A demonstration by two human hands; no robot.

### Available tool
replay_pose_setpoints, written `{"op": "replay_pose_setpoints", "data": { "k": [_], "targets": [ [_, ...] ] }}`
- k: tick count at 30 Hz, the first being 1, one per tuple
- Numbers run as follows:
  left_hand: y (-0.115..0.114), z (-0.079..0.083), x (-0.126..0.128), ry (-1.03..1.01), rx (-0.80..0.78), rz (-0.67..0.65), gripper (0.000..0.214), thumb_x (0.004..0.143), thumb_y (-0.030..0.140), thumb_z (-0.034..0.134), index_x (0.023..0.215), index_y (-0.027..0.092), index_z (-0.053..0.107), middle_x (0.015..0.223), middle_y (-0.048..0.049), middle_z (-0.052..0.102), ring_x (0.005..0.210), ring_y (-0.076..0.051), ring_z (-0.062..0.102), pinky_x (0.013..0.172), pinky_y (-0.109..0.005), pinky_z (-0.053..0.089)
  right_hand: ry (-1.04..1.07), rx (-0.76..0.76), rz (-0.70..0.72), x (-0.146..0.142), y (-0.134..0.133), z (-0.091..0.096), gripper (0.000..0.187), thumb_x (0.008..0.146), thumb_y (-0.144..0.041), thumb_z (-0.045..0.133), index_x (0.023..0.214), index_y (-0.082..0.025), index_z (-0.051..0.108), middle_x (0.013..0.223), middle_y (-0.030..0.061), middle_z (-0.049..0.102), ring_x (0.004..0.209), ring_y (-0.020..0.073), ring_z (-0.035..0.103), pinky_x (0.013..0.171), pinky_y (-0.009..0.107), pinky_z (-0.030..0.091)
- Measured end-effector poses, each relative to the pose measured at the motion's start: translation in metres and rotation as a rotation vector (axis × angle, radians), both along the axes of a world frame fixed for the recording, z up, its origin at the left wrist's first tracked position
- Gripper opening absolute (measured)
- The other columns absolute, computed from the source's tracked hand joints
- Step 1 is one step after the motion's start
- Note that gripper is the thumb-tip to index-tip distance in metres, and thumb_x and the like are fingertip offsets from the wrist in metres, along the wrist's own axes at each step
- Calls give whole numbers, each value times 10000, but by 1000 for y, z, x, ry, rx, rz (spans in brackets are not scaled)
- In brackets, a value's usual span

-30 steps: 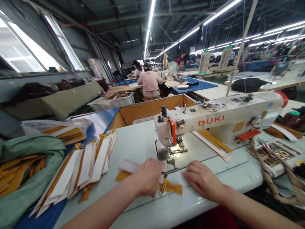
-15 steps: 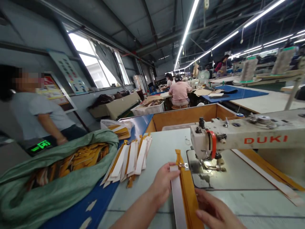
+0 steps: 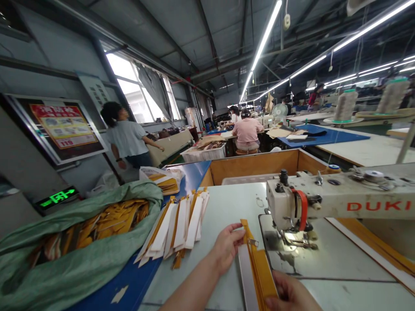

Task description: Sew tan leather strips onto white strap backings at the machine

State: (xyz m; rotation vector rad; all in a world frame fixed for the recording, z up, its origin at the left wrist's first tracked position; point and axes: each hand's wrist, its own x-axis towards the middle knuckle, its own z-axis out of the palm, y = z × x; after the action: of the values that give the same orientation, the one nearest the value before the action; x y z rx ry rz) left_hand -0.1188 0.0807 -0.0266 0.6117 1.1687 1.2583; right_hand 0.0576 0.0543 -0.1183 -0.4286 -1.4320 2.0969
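Note:
A mustard-yellow zipper strip (image 3: 264, 272) with a white backing along its left side lies lengthwise in front of me. Its metal slider (image 3: 253, 242) sits close to the far end. My left hand (image 3: 227, 248) pinches the strip's upper left edge beside the slider, thumb and fingers together. Lower down, my right hand (image 3: 290, 291) grips the right edge, thumb on top and the fingers partly hidden. Just right of the strip stands the sewing machine (image 3: 340, 201), its presser foot (image 3: 298, 239) lit from above.
Left on the table lies a pile of similar white-and-yellow strips (image 3: 181, 222). Beyond it, a green sack (image 3: 129, 255) holds many yellow pieces. More strips (image 3: 366, 242) lie behind the machine arm. A person (image 3: 129, 138) walks by the wall; another (image 3: 247, 129) sits ahead.
My left hand has shifted to the strip's far end, and my right hand has closed on its right edge. The walking person is farther off, and my view has turned slightly left.

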Motion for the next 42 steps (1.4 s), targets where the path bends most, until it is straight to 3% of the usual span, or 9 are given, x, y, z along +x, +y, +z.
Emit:
{"op": "replay_pose_setpoints", "data": {
  "k": [7, 14, 17, 20, 24, 30, 33, 37, 42],
  "targets": [
    [-3, -16, 2, 58, -20, -97, 629, 502, 150, 849, 1063, 135, 566, 781, -28, 697, 698, -185, 665, 706, -318, 507, -76, -58, -13, 3, 3, 17, 397, 650, -424, 724, 955, -202, 605, 871, 43, 702, 823, 253, 689, 764, 330, 512],
    [18, -11, -9, 266, 23, 9, 257, 870, 295, 623, 1072, 143, 575, 882, -19, 650, 708, -135, 628, 682, -317, 528, -243, 1, -89, 1, 7, 24, 291, 583, -252, 607, 865, -194, 566, 743, -2, 662, 748, 216, 659, 650, 257, 470],
    [28, -4, -8, 348, 35, -15, 287, 891, 370, 588, 1066, 143, 587, 939, -42, 658, 743, -148, 641, 679, -331, 540, -310, 27, -137, -4, 10, 32, 283, 582, -251, 549, 858, -190, 538, 690, -17, 621, 641, 178, 628, 595, 247, 465],
    [36, -2, -4, 426, 56, -43, 381, 798, 405, 682, 1051, 137, 585, 859, -38, 676, 712, -157, 658, 664, -316, 539, -548, 210, -228, 1, 9, 49, 188, 661, -183, 495, 843, -176, 541, 657, -26, 576, 575, 127, 582, 532, 202, 438],
    [48, -7, -3, 511, 87, -70, 568, 572, 425, 801, 1023, 162, 578, 722, -10, 678, 701, -195, 687, 655, -291, 534, -764, 321, -325, 35, 12, 75, 170, 787, -199, 525, 934, -162, 602, 558, -49, 538, 473, 112, 538, 439, 180, 395],
    [58, -7, -5, 682, 122, -97, 571, 548, 452, 734, 1027, 175, 594, 671, 6, 677, 721, -219, 689, 680, -312, 544, -1188, 597, -657, 145, 41, 107, 216, 895, -239, 496, 1051, -163, 624, 847, 57, 671, 817, 185, 628, 750, 269, 446],
    [63, -5, -2, 785, 140, -80, 549, 527, 482, 702, 982, 187, 616, 668, -5, 678, 757, -249, 691, 732, -345, 551, -1426, 691, -733, 189, 53, 112, 221, 894, -213, 484, 1045, -137, 626, 992, 122, 657, 944, 237, 614, 816, 320, 438],
    [67, -2, 3, 909, 149, -28, 457, 493, 479, 661, 866, 217, 622, 862, -83, 714, 919, -310, 678, 872, -413, 519, -1619, 780, -674, 203, 56, 108, 175, 836, -149, 537, 953, -124, 666, 1057, 160, 639, 1016, 275, 597, 827, 325, 456],
    [50, 3, 1, 1031, 130, 10, 501, 530, 548, 588, 895, 207, 635, 1160, -162, 639, 1107, -384, 594, 965, -502, 454, -1699, 822, -648, 197, 58, 105, 277, 919, -149, 410, 939, -118, 685, 1004, 166, 666, 941, 263, 633, 773, 307, 484]
  ]
}}
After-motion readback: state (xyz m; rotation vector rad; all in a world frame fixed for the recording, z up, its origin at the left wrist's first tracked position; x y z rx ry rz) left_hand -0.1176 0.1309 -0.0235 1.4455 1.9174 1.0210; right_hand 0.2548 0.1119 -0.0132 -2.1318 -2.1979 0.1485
